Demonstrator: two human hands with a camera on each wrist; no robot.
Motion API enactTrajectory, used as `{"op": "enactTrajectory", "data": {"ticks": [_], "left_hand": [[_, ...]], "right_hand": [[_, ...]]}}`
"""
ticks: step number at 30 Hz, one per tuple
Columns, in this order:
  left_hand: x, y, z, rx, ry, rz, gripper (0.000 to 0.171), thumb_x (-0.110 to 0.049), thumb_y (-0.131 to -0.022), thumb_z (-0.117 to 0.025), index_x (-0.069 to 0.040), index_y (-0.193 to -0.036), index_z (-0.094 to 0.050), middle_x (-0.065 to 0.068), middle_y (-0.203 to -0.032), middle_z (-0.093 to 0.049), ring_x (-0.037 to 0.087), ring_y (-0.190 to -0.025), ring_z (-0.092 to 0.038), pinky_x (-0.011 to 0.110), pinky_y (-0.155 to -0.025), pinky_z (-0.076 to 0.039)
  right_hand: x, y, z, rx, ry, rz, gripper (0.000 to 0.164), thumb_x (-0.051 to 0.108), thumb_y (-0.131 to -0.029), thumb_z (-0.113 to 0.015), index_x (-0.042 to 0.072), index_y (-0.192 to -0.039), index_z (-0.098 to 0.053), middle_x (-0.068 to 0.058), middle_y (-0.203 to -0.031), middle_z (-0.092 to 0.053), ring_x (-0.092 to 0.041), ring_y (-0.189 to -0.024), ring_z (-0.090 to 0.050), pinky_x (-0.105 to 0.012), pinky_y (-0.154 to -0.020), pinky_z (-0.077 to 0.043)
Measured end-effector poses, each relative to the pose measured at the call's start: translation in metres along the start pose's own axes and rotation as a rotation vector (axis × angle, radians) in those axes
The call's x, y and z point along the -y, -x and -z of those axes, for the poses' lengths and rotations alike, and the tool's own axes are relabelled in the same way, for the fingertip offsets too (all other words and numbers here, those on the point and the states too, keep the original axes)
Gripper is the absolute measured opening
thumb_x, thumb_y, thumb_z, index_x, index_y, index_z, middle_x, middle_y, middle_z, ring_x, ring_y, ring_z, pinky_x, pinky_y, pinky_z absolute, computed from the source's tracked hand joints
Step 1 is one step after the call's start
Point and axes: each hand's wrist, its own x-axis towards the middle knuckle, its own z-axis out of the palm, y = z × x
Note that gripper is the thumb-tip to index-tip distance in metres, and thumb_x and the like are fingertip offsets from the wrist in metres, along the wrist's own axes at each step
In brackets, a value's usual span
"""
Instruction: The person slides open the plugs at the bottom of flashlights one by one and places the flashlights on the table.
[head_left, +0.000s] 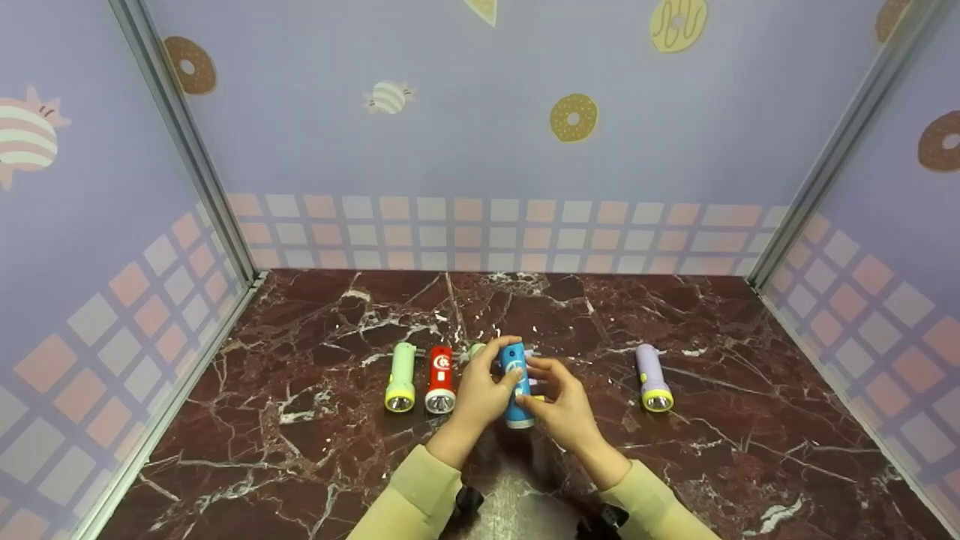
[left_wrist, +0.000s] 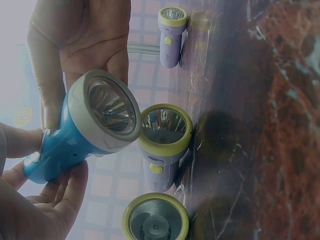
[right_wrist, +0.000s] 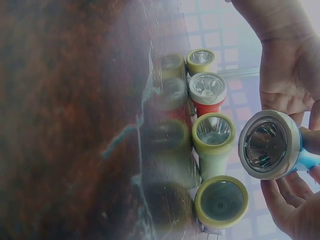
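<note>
Both hands hold one blue flashlight (head_left: 516,390), raised above the table with its white-rimmed lens end toward me. My left hand (head_left: 484,386) grips it from the left, thumb on its front near the switch and fingers round the far end. From the right, my right hand (head_left: 562,401) pinches its side between thumb and fingers. The left wrist view shows the clear lens (left_wrist: 114,106) and bare reflector. Behind the hands stand a purple flashlight (left_wrist: 160,172) with a yellow rim and a green flashlight (right_wrist: 212,162), both mostly hidden in the head view.
On the left of the dark red marbled table (head_left: 337,450) are another green flashlight (head_left: 403,371) and a red flashlight (head_left: 440,367) with a white rim. A second purple flashlight (head_left: 651,371) sits alone at right. Patterned panels (head_left: 480,165) enclose the back and sides.
</note>
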Motion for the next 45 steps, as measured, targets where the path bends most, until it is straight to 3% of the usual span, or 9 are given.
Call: {"op": "enactTrajectory", "data": {"ticks": [15,22,29,36,45], "left_hand": [[0.0026,0.0002,-0.0011,0.004,0.000,-0.002,0.045,-0.001,-0.086,-0.072,-0.009,-0.129,-0.065,0.021,-0.127,-0.068,0.030,-0.100,-0.064,0.040,-0.082,-0.057],[0.0040,-0.0003,-0.0014,0.007,0.004,-0.007,0.046,-0.003,-0.087,-0.072,-0.008,-0.132,-0.064,0.021,-0.129,-0.067,0.031,-0.108,-0.064,0.042,-0.088,-0.057],[0.0053,-0.0010,-0.0013,0.028,0.069,0.014,0.053,-0.008,-0.090,-0.074,-0.009,-0.141,-0.059,0.023,-0.133,-0.064,0.034,-0.104,-0.066,0.046,-0.086,-0.060],[0.0052,-0.0006,-0.0017,0.019,0.106,0.050,0.059,-0.014,-0.092,-0.076,-0.010,-0.146,-0.053,0.025,-0.118,-0.067,0.032,-0.094,-0.072,0.038,-0.080,-0.063],[0.0064,-0.0005,-0.0030,0.070,0.147,0.064,0.066,-0.012,-0.091,-0.077,-0.011,-0.150,-0.049,0.027,-0.123,-0.065,0.038,-0.099,-0.073,0.036,-0.082,-0.064]], "right_hand": [[0.0003,0.0013,0.0004,0.002,0.029,0.002,0.051,-0.006,-0.083,-0.077,-0.003,-0.131,-0.059,-0.035,-0.124,-0.065,-0.042,-0.101,-0.071,-0.035,-0.084,-0.063],[0.0005,0.0007,0.0016,-0.001,0.036,0.002,0.051,-0.006,-0.084,-0.076,-0.003,-0.132,-0.059,-0.034,-0.127,-0.064,-0.042,-0.104,-0.071,-0.036,-0.085,-0.063],[0.0005,-0.0010,0.0019,-0.040,0.023,0.000,0.050,-0.007,-0.083,-0.077,-0.004,-0.130,-0.060,-0.033,-0.127,-0.065,-0.044,-0.113,-0.068,-0.039,-0.089,-0.062],[-0.0005,-0.0017,0.0026,-0.069,0.016,-0.002,0.050,-0.005,-0.083,-0.077,-0.003,-0.131,-0.060,-0.031,-0.125,-0.067,-0.040,-0.108,-0.070,-0.036,-0.091,-0.061],[-0.0004,-0.0056,0.0063,-0.116,0.000,0.003,0.049,-0.006,-0.084,-0.076,-0.006,-0.130,-0.060,-0.028,-0.130,-0.067,-0.036,-0.114,-0.068,-0.028,-0.091,-0.059]]}}
